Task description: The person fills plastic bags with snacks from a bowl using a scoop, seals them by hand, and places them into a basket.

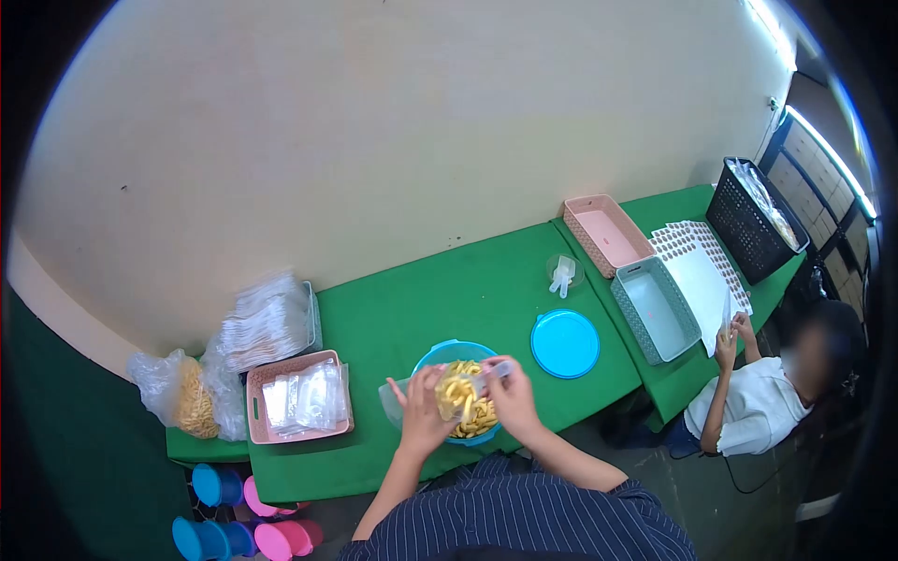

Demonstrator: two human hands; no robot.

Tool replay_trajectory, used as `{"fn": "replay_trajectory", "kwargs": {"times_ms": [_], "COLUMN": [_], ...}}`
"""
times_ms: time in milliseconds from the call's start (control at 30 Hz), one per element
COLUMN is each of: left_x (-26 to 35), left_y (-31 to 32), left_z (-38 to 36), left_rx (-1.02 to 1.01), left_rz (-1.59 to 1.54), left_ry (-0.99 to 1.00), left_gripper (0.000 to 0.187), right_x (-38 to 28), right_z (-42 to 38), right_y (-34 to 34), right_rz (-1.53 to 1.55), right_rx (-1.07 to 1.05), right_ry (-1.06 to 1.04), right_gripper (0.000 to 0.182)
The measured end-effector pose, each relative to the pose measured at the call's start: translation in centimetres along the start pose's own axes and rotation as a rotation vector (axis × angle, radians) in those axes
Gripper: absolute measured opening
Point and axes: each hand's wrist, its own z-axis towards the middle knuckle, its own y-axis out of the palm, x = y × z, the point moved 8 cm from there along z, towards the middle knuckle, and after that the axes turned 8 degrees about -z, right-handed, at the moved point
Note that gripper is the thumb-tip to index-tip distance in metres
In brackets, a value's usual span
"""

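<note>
A blue bowl (449,348) full of yellow, curved snack pieces (482,413) stands near the front edge of the green table. Above it, my right hand (514,397) is closed around the handle of a clear scoop (457,395) loaded with the same pieces. My left hand (426,412) is beside the scoop, its fingers closed on a clear plastic bag (392,402) that sticks out to the left. Where the bag's mouth meets the scoop is hard to make out. To the right lies a round blue lid (565,344).
A pink basket (254,411) of clear bags and stacked packets (267,323) are at left, near a sack of snacks (194,402). A small dish with a white scoop (562,277) lies beyond the lid. At right, a person (748,416) handles a packet beside baskets (657,309) and sticker sheets.
</note>
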Motion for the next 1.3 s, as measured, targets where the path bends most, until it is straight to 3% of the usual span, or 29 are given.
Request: {"fn": "replay_trajectory", "kwargs": {"times_ms": [33, 133, 300, 333, 400, 467, 533, 600, 667, 767, 833, 933, 1133, 1233, 1300], "left_x": [0.3, 0.0, -4.6, -5.0, -7.3, -8.6, -9.0, -9.0, -9.4, -10.2, -10.2, -10.3, -11.2, -11.5, -11.7], "left_y": [0.6, 1.2, -2.6, -2.8, -4.2, -3.2, -2.7, -1.2, -1.1, 0.1, 0.1, 0.3, 0.7, 1.0, 1.1], "left_z": [-0.2, -0.4, -0.2, 0.1, -0.3, 0.6, 1.0, 1.6, 1.4, 0.3, 0.4, 0.7, 0.5, 0.4, 0.4], "left_rx": [-0.015, -0.038, 0.216, 0.220, 0.419, 0.416, 0.411, 0.272, 0.303, 0.341, 0.361, 0.319, 0.320, 0.313, 0.295], "left_rz": [-0.022, -0.001, -0.029, -0.029, 0.032, 0.013, -0.006, 0.024, 0.024, 0.042, 0.058, 0.099, 0.085, 0.084, 0.112], "left_ry": [0.024, 0.030, -0.248, -0.251, -0.458, -0.417, -0.372, -0.321, -0.336, -0.370, -0.376, -0.393, -0.444, -0.410, -0.418], "left_gripper": [0.099, 0.103, 0.096, 0.096, 0.083, 0.082, 0.080, 0.081, 0.081, 0.081, 0.081, 0.080, 0.078, 0.076, 0.073], "right_x": [-1.7, -5.0, -6.4, -5.1, -2.1, 1.6, 2.5, 2.8, 3.7, 5.6, 8.8, 10.0, 9.4, 10.9, 10.6], "right_z": [-0.1, 0.2, 2.7, 3.7, 5.1, 5.3, 5.2, 5.2, 5.5, 5.4, 5.1, 3.9, 4.5, 5.0, 4.9], "right_y": [0.8, 0.4, -3.8, -3.6, -2.9, 0.0, 0.9, 1.8, 1.9, 2.9, 4.8, 6.7, 5.6, 6.5, 6.0], "right_rz": [-0.286, -0.287, -0.153, -0.172, -0.195, -0.416, -0.487, -0.570, -0.607, -0.867, -1.462, -1.633, -1.499, -1.509, -1.447], "right_rx": [-0.086, -0.035, 0.160, 0.114, 0.062, -0.218, -0.244, -0.245, -0.271, -0.310, -0.478, -0.514, -0.726, -0.616, -0.655], "right_ry": [-0.141, -0.272, -0.269, -0.216, -0.165, -0.094, -0.069, -0.277, -0.257, -0.398, -0.431, -0.596, -0.512, -0.487, -0.461], "right_gripper": [0.016, 0.016, 0.016, 0.016, 0.016, 0.014, 0.013, 0.013, 0.014, 0.011, 0.009, 0.008, 0.012, 0.015, 0.018]}}
